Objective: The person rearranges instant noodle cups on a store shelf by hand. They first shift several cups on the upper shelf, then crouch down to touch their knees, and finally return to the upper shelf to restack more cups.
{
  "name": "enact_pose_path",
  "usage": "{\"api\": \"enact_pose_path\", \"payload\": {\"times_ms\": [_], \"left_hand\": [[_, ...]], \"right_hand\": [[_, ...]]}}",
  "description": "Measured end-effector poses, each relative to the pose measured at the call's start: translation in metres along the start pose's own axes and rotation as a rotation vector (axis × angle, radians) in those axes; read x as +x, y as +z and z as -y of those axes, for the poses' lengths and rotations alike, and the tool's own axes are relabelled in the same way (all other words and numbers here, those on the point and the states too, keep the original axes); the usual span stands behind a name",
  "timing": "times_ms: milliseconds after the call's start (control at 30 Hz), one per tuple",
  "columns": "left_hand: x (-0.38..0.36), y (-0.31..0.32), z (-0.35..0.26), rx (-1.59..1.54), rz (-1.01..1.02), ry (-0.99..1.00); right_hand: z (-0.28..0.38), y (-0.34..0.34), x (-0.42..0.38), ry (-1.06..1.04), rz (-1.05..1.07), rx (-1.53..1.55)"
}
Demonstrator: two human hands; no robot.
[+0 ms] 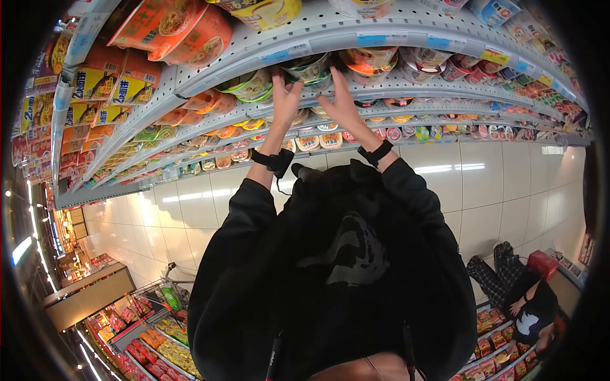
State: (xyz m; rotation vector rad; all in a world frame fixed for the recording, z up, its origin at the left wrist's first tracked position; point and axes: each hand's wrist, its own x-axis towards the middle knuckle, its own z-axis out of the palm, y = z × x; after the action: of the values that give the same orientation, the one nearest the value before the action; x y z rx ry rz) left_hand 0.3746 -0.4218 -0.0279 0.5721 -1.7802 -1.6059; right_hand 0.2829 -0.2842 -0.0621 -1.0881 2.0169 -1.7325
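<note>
On the second shelf from the top sits a dark green instant noodle bowl [309, 68], partly covered by the shelf above. My left hand [286, 98] presses along its left side, with the thumb at the front. From the other side my right hand [342, 105] holds the bowl's right flank, its thumb pointing inward below the rim. The far fingertips of both hands are hidden under the upper shelf edge. A lighter green noodle bowl [249, 86] stands just left of my left hand. To the right of my right hand is an orange noodle bowl [370, 61].
The upper shelf edge [356, 39] runs close above my hands. Lower shelves hold many more bowls and cups. Tiled floor [483, 181] lies behind me, with a shopping cart [166, 295] at lower left and another person [530, 305] crouching at lower right.
</note>
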Motion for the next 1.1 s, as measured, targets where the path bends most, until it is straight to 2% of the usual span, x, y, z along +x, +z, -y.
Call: {"api": "enact_pose_path", "payload": {"times_ms": [167,267,333,367,467,500,567,633,667,733,800,900,1100], "left_hand": [[-0.006,-0.005,-0.005,-0.019,0.013,0.021],[-0.024,-0.007,-0.005,0.131,0.041,0.071],[-0.034,-0.004,-0.002,0.163,-0.098,0.155],[-0.033,-0.004,-0.001,0.163,-0.095,0.155],[-0.024,-0.007,0.003,0.088,-0.150,0.126],[-0.015,-0.008,-0.001,0.020,-0.092,0.098],[-0.003,-0.008,-0.006,-0.047,-0.042,0.067],[0.003,-0.007,-0.009,-0.097,0.025,-0.125],[0.003,-0.005,-0.009,-0.096,0.026,-0.121],[0.001,-0.002,-0.003,-0.080,0.001,0.034],[-0.002,-0.006,0.000,-0.058,0.013,0.031],[-0.002,-0.009,0.003,-0.020,0.011,0.041],[-0.002,-0.010,0.006,0.012,0.035,0.076]], "right_hand": [[-0.004,-0.004,0.003,0.021,0.037,0.024],[-0.005,-0.013,0.015,0.059,0.090,-0.014],[-0.009,-0.012,0.018,0.097,0.128,-0.047],[-0.016,-0.008,0.015,0.070,0.073,-0.075],[-0.006,-0.009,0.002,-0.029,0.000,-0.076],[0.000,-0.010,-0.002,-0.098,-0.019,-0.046],[0.000,-0.004,-0.004,-0.085,-0.011,-0.083],[-0.005,0.002,-0.005,-0.071,-0.011,-0.118],[-0.009,0.005,0.000,-0.079,-0.036,-0.114],[-0.002,0.002,0.007,-0.086,-0.069,-0.111],[0.005,-0.006,0.014,0.039,0.038,0.009],[-0.003,0.000,0.012,-0.060,-0.017,-0.048],[-0.008,0.004,0.004,-0.039,-0.013,-0.009]]}}
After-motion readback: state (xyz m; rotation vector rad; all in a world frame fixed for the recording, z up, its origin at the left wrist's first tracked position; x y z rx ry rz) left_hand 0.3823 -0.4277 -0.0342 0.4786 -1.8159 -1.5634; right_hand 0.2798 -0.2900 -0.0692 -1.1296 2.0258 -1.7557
